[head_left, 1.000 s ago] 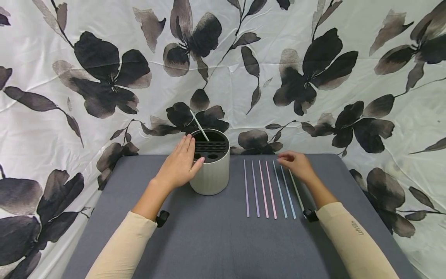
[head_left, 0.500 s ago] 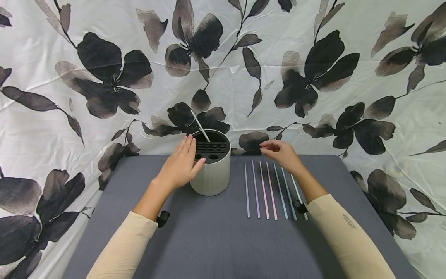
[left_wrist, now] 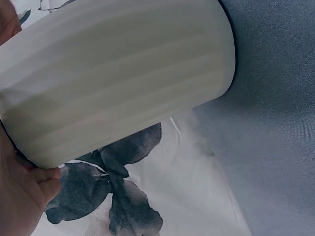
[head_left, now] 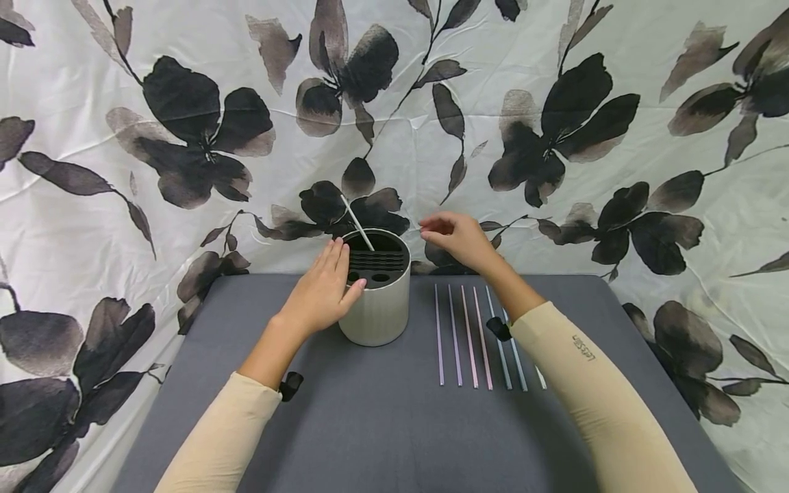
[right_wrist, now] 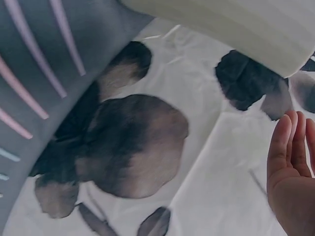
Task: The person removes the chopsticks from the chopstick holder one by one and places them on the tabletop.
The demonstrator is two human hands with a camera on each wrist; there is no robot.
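Note:
A cream, ribbed pen holder (head_left: pixel 373 318) with a black slotted insert (head_left: pixel 377 263) stands upright at the table's back. One thin white stick (head_left: pixel 357 223) leans in its rear compartment. My left hand (head_left: pixel 316 293) lies with straight fingers along the holder's left rim, thumb at the front; the left wrist view shows the holder's wall (left_wrist: pixel 118 78) from the side. Up and right of the holder, my right hand (head_left: pixel 459 239) is raised with loosely bent fingers and nothing between them. In the right wrist view that hand (right_wrist: pixel 295 167) is near the holder's top end (right_wrist: pixel 246 29).
Several thin sticks lie in a row right of the holder: purple (head_left: pixel 439 335), pink (head_left: pixel 469 335), blue (head_left: pixel 503 363) and a pale one (head_left: pixel 540 378), partly under the right forearm. A floral cloth (head_left: pixel 456 41) hangs behind the grey table (head_left: pixel 394 431).
My right hand has moved left and up, from above the pale stick at the row's right end toward the holder. The left hand stays on the rim.

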